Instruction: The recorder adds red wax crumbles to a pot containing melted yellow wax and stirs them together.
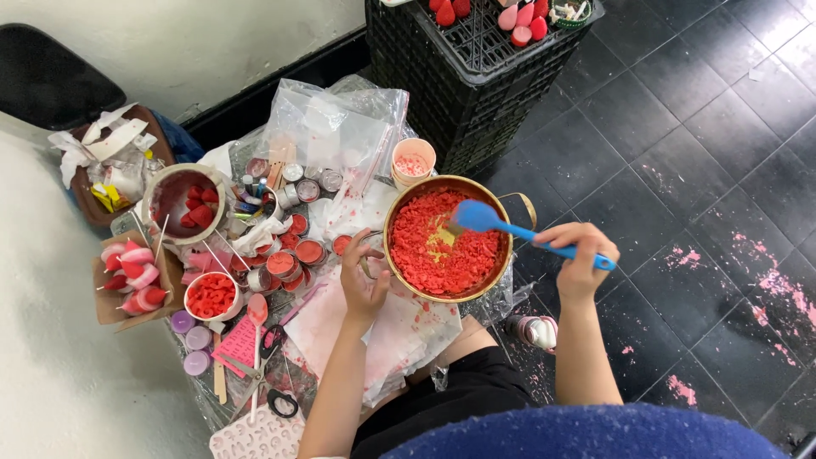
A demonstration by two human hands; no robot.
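Brass-coloured metal makes up the round pot (448,240) in the middle of the frame, and it is filled almost to the rim with red wax flakes (463,251), thinned to a yellowish patch near the centre. The pot looks stiff and fairly heavy with that load, and probably smooth and slippery on the outside. Its rim or the looped handle at its upper right seem the safest places to take hold. The flakes look light, loose and crumbly, likely to spill if the pot tips.

In the head view, the only one, the right hand (580,255) sits to the right of the pot with its fingers (568,237) curled closed around the thin handle of a blue spatula (478,216). The broad, probably flexible blade rests on the flakes at the pot's upper part. The handle is slim and smooth, so the grip near its far end gives reach but little leverage.

The left hand (364,276) is at the pot's left edge, fingers half bent and touching or just beside the rim. I cannot tell if they truly grip it.

Left of the pot, on plastic sheeting spread over the floor, lie small tins of red wax (293,255), a white bowl of red pieces (211,296) and scissors (270,340). A black crate (476,76) stands at the upper middle.
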